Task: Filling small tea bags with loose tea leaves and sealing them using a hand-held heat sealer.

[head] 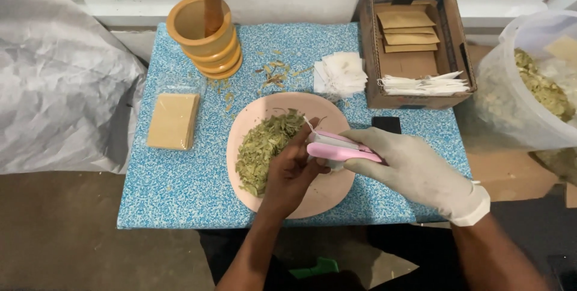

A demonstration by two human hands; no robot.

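My right hand [415,168], in a white glove, grips a small pink and white handheld sealer [339,148] over a pink plate [327,192]. My bare left hand [291,168] holds a small white sachet at the sealer's jaws; most of the sachet is hidden by my fingers. The left half of the plate carries a pile of dried green leaves [264,147]. Both hands meet above the plate's middle.
A wooden mortar with pestle [207,32] stands at the back left, a stack of tan envelopes [173,121] at the left, white sachets [341,73] behind the plate. A cardboard box [418,44] holds envelopes and sachets. A plastic bag of leaves [535,80] sits right.
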